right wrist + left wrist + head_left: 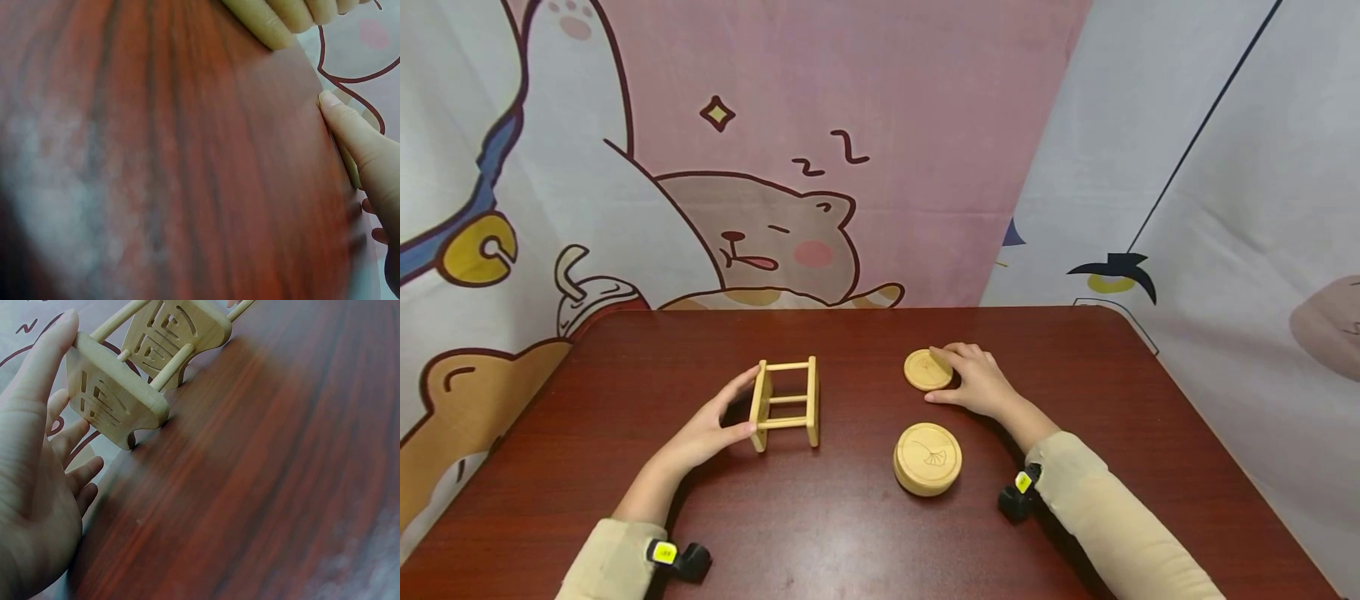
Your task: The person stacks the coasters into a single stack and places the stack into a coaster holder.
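Note:
A small light-wood rack [812, 402] with two slotted side panels joined by round rods stands on the left of the table. My left hand [709, 423] grips its left panel, thumb at the near edge and fingers at the far edge; the left wrist view shows the thumb [53, 353] along the panel's corner. Right of the rack lies a round wooden coaster [922, 371] with an engraved leaf. My right hand [979, 382] holds this coaster at its right side between thumb and fingers. Nearer to me is a stack of several matching coasters [927, 458], untouched.
The dark red-brown wooden table [820, 525] has its far edge close behind the rack and the coaster. A cartoon-printed cloth [925, 150] hangs behind it and along the sides. Both sleeves carry a small black wrist camera [1017, 502].

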Demonstrator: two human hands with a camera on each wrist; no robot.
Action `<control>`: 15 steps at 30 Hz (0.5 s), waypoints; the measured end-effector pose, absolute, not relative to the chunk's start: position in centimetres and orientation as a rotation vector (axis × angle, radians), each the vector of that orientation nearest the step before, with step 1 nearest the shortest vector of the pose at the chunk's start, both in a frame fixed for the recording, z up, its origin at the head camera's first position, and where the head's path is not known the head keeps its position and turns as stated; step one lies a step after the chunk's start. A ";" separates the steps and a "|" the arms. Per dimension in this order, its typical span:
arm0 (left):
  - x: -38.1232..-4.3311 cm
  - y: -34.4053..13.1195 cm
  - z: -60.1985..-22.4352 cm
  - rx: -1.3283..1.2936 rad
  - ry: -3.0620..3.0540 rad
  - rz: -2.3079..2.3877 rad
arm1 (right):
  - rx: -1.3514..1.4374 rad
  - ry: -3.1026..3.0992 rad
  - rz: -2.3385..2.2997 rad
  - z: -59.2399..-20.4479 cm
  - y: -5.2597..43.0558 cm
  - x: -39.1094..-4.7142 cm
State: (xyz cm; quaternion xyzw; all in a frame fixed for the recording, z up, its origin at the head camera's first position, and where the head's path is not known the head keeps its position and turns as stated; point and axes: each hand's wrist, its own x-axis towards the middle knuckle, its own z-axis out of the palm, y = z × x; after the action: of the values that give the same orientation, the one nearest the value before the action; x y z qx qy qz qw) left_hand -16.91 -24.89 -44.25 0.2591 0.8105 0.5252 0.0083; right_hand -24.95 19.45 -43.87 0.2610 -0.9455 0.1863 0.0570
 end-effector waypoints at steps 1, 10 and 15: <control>-16.9 -24.9 -44.2 0.807 2.533 1.642 | 0.790 -2.869 0.560 -43.9 19.4 -25.0; -16.8 -24.8 -44.2 0.802 2.538 1.637 | 0.790 -2.874 0.541 -44.3 19.2 -25.4; -16.8 -24.8 -44.2 0.792 2.542 1.630 | 0.797 -2.866 0.536 -44.3 19.1 -25.4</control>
State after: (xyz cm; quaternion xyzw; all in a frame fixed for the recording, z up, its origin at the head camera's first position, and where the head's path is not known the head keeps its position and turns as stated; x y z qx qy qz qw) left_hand -16.81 -24.83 -44.20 0.2536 0.8143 0.5220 0.0099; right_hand -25.41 19.14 -44.34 0.2631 -0.9465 0.1770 0.0597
